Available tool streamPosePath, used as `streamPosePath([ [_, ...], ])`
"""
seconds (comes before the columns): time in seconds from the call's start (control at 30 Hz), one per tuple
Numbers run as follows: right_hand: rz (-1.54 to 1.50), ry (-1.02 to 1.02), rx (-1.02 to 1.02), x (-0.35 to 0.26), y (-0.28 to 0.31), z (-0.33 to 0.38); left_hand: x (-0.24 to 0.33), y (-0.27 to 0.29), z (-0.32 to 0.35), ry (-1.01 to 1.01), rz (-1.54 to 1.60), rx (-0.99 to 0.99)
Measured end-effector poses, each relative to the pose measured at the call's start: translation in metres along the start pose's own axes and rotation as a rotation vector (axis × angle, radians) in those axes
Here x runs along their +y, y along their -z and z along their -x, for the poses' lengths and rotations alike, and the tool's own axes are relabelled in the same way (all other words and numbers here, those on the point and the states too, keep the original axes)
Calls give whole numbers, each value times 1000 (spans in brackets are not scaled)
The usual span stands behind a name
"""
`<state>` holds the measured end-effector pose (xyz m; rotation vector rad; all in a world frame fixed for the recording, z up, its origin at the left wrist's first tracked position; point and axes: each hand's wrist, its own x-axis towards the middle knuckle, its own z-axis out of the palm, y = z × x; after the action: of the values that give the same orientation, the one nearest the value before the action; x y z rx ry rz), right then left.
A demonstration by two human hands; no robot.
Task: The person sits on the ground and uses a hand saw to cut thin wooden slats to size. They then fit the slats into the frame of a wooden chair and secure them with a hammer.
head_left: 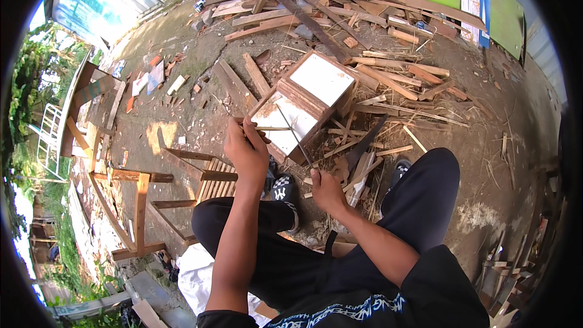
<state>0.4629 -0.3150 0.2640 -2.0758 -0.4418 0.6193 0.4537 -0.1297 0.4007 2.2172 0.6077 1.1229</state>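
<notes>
My left hand (246,144) is closed round a thin, light-brown stick (273,129) that points to the right. My right hand (328,191) grips the handle of a knife (296,136) with a long, narrow, dark blade. The blade slants up and to the left, and it crosses the stick near the stick's free end; whether they touch I cannot tell. Below both hands' work, a brown wooden frame box (310,107) with white panels lies on the ground. My knees are bent on either side of my hands.
Wood scraps (388,79) and long boards (303,18) are heaped beyond the box. To the left stand an upturned wooden stool frame (141,206) and a slatted wooden piece (217,177). More offcuts (499,282) lie at the lower right. A white sack (195,273) is beside my left leg.
</notes>
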Motion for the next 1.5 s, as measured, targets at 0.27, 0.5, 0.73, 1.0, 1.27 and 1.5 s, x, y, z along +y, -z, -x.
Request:
streamPosePath([
  [0.27, -421, -298, -261, 7, 2, -1, 5, 1, 2, -16, -13, -8],
  [0.5, -44, 181, -46, -34, 12, 18, -1, 8, 3, 63, -18, -25],
  [0.73, -64, -80, -36, 30, -18, 1, 2, 5, 3, 18, 20, 10],
  [1.0, -967, -424, -207, -5, 21, -5, -19, 22, -11, 290, 249, 192],
  [1.27, -751, -43, 148, -21, 89, -38, -31, 29, -25, 563, 555, 21],
  [1.5, -561, 221, -84, -34, 98, -18, -13, 3, -31, 617, 690, -319],
])
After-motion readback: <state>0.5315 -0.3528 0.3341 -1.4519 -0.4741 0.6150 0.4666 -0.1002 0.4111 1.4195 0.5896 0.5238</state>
